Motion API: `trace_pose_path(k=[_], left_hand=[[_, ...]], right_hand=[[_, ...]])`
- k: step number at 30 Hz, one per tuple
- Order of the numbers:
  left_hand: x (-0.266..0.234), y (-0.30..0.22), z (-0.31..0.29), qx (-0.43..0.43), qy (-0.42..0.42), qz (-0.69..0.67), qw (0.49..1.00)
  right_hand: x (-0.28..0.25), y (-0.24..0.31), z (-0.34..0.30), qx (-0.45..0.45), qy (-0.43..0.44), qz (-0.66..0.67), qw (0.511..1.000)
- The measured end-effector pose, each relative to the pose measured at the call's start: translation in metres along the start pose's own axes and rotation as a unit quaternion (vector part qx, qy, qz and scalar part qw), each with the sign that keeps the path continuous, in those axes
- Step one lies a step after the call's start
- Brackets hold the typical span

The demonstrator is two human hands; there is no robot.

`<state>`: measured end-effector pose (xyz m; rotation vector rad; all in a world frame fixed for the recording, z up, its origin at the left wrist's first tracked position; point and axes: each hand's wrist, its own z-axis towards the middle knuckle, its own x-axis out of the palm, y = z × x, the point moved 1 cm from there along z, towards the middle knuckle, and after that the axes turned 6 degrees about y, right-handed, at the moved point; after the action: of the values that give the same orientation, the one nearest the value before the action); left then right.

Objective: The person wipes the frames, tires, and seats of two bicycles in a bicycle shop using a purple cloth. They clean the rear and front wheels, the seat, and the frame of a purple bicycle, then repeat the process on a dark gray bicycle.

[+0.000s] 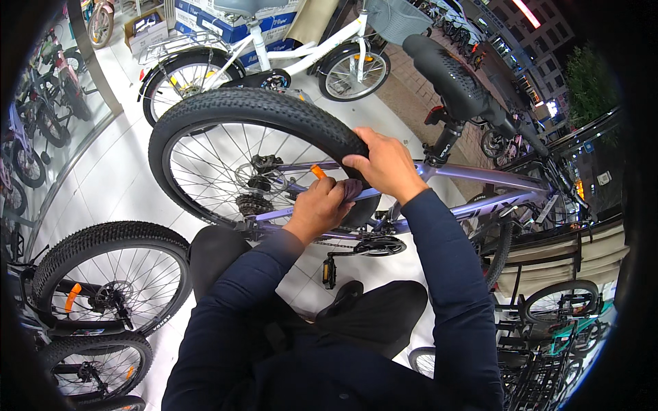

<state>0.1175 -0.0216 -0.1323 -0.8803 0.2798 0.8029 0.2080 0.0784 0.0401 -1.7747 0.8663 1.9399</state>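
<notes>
A purple bicycle stands before me, its frame point(480, 173) reaching to the right and its black rear tyre point(233, 103) on the left. My left hand point(319, 207) is closed around a dark purplish cloth point(352, 190), pressed against the frame tubes beside the rear wheel. Just above that hand, an orange reflector point(317, 171) sits among the spokes. My right hand point(388, 163) grips the tyre near the seat post, with the fingers over the tread and the thumb on its side. Below my hands are the crank point(384, 245) and a pedal point(330, 272). The cloth is partly hidden by my fingers.
A white bicycle point(308, 51) with a rear rack stands behind the wheel, near blue-and-white boxes point(205, 17). To my left is another bicycle's wheel point(113, 284). More bicycles point(562, 301) crowd the lower right. The black saddle point(449, 79) juts up at the right.
</notes>
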Motion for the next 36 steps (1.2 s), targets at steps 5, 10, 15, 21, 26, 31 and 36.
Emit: trace_pose_path(k=[5, 10, 15, 21, 26, 31, 36], left_hand=[[0.000, -0.003, -0.001, -0.006, 0.009, 0.008, 1.000], [0.000, -0.004, -0.001, 0.007, -0.007, -0.008, 1.000], [0.001, -0.003, 0.005, -0.008, -0.002, -0.005, 1.000], [0.001, -0.001, 0.018, -0.011, -0.029, 0.004, 1.000], [0.000, -0.002, 0.018, -0.025, -0.009, 0.015, 1.000], [-0.002, -0.001, 0.017, -0.018, -0.021, 0.011, 1.000], [-0.004, 0.002, 0.021, -0.031, -0.022, 0.017, 0.999]], right_hand=[[0.000, -0.002, -0.008, 0.017, 0.013, -0.053, 0.998], [0.010, 0.003, 0.004, -0.041, -0.068, -0.017, 0.997], [0.013, -0.001, 0.011, 0.002, -0.032, 0.015, 0.999], [-0.012, -0.025, -0.005, 0.078, 0.128, -0.174, 0.973], [-0.012, -0.020, -0.002, 0.065, -0.019, -0.057, 0.996], [0.015, 0.002, 0.032, -0.159, -0.195, 0.017, 0.968], [-0.009, -0.027, -0.006, -0.064, -0.077, -0.132, 0.986]])
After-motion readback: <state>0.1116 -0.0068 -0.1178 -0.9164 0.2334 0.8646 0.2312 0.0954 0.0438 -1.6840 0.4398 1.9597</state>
